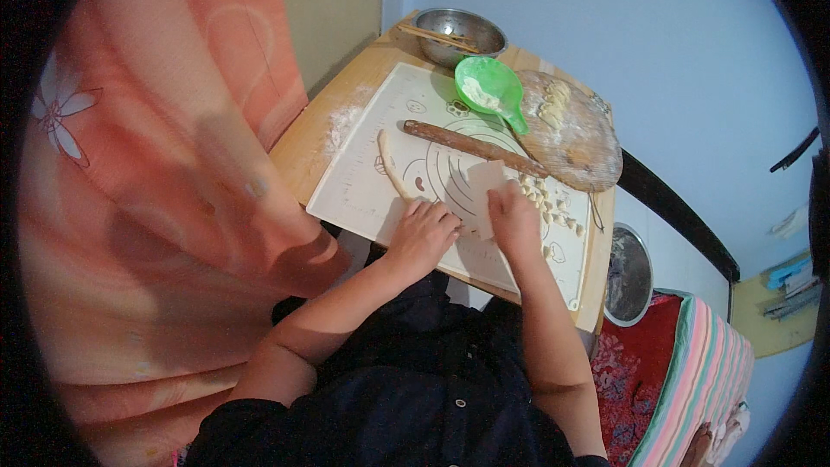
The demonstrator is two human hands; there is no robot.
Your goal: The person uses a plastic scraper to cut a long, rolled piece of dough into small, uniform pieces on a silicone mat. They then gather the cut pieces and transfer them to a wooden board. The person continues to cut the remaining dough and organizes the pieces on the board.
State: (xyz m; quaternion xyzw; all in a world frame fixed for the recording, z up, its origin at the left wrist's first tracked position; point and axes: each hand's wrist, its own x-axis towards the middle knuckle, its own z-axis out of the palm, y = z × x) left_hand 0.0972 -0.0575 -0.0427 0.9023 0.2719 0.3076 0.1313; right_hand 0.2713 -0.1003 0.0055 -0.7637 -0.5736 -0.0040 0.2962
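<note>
A long thin dough rope curves over the white printed pastry mat. My left hand is closed over the rope's near end, fingers bent down onto it. In my right hand is a flat, pale dough scraper, gripped by its side and standing just right of the left fingertips. Small cut dough pieces lie scattered to the right of that hand, several of them partly behind it. Beyond both hands a brown wooden rolling pin rests slantwise across the mat.
A green scoop of flour sits at the mat's far edge. Behind it stands a metal bowl with chopsticks. A round floured board at the far right carries several dumplings. Orange curtain hangs left; a metal basin is right of the table.
</note>
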